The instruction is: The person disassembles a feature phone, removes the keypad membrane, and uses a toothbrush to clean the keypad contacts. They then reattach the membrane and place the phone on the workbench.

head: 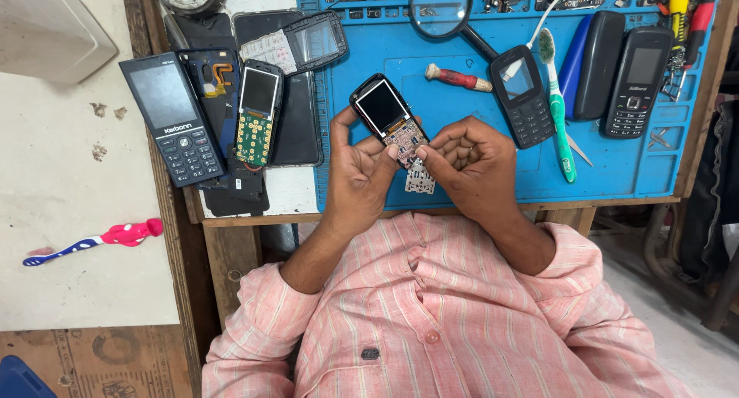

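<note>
I hold a small opened phone [387,115] with a black screen and a bare circuit board over a blue work mat [462,159]. My left hand [356,171] grips its left side, thumb up along the edge. My right hand [469,158] pinches at the lower part of the board with bent fingers. A white keypad sheet [420,181] hangs below the phone between my two hands. Both sleeves are pink striped.
On the mat lie a magnifying glass [440,8], a red-handled tool [458,78], a green toothbrush [557,113] and three black keypad phones [522,96]. Left of the mat sit a dismantled phone [257,115], a whole phone [172,119] and a tablet [296,121]. A pink toothbrush [100,239] lies far left.
</note>
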